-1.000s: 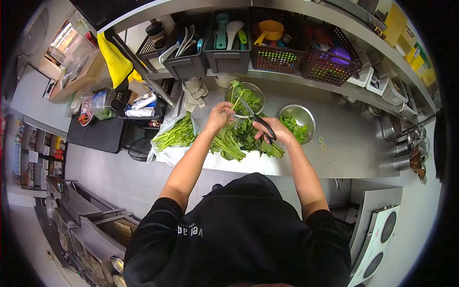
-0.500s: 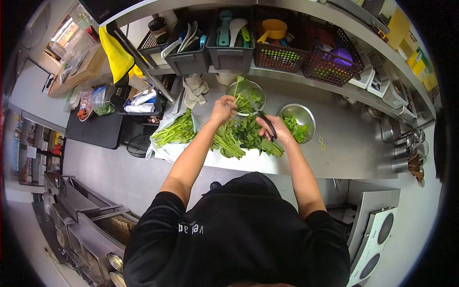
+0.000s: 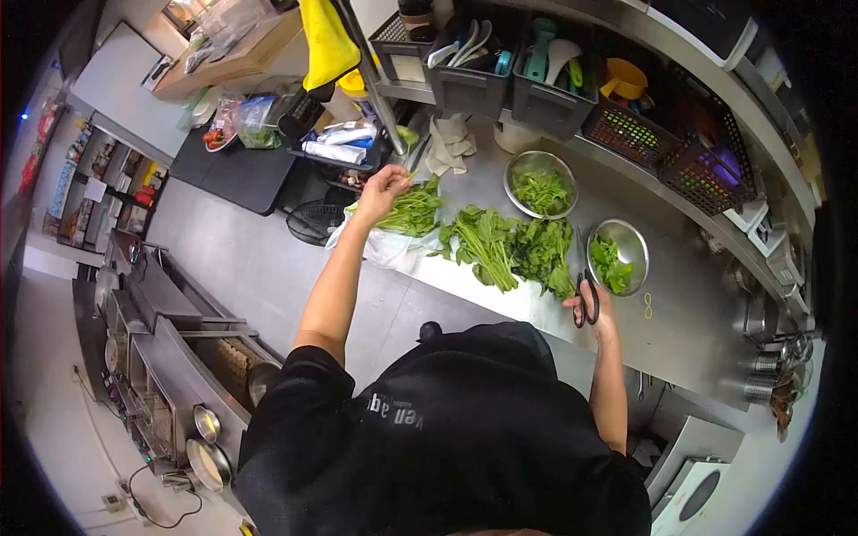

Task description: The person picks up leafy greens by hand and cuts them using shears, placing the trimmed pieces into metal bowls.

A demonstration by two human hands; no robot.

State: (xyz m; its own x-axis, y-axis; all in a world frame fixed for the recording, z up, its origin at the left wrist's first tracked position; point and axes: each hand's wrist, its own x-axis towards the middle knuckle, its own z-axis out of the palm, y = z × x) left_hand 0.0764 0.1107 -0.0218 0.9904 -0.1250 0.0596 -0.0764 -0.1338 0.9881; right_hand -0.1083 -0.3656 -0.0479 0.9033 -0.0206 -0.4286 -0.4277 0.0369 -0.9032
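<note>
My left hand point(image 3: 384, 192) is closed in a pinch on a thin green stem, its leaf point(image 3: 407, 137) sticking up past the fingers. Just beyond it, cut-ended leafy greens point(image 3: 413, 213) lie in a white plastic bag point(image 3: 380, 248). My right hand point(image 3: 601, 313) grips black-handled scissors point(image 3: 585, 299), blades pointing away from me. Beside the scissors are a bunch of dark leafy greens point(image 3: 543, 250) and a longer-stemmed bunch point(image 3: 487, 250). Two steel bowls hold leaves: one bowl point(image 3: 572, 207) behind the bunches, another bowl point(image 3: 642, 272) right of the scissors.
A yellow rubber band point(image 3: 648, 306) lies on the steel counter point(image 3: 693, 313). Crumpled cloth point(image 3: 450, 145) sits at the back near a shelf post. Utensil bins point(image 3: 554, 103) and baskets point(image 3: 630, 129) line the shelf above. A black fan point(image 3: 313, 221) stands left of the bag.
My left hand has swung left, from over the rear bowl to above the bagged greens, with the stem. My right hand has drawn back with the scissors. The view has turned.
</note>
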